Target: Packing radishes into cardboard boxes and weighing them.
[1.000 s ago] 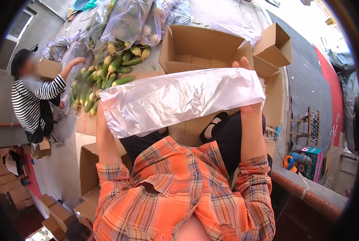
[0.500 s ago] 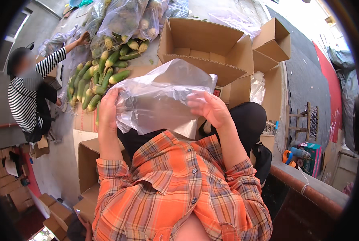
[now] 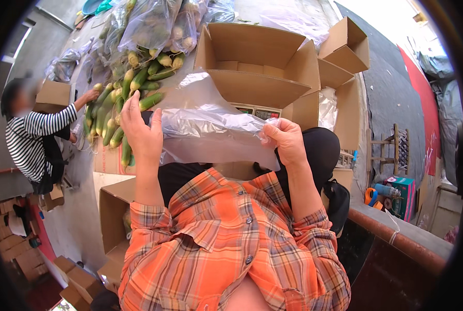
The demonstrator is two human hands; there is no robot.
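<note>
A clear plastic bag (image 3: 211,124) stretches in front of my lap. My right hand (image 3: 288,141) pinches its right edge between thumb and fingers. At the bag's left end my left hand (image 3: 144,132) is open, thumb and fingers apart, close to the film; whether it touches the film is hard to tell. Beyond that hand lies a heap of green radishes (image 3: 109,111) with pale ends. Behind the bag stands an open cardboard box (image 3: 257,83), and a scale (image 3: 267,114) shows partly between them.
Filled plastic bags (image 3: 148,26) of radishes lie at the far left. A person in a striped top (image 3: 32,137) reaches to the heap. More cardboard boxes stand at right (image 3: 348,44) and beside my left leg (image 3: 115,217). A wooden frame (image 3: 396,150) is farther right.
My left hand has opened and no longer grips the bag's left end. My right hand has closed on its right edge. The other person's hand has moved down to the radishes.
</note>
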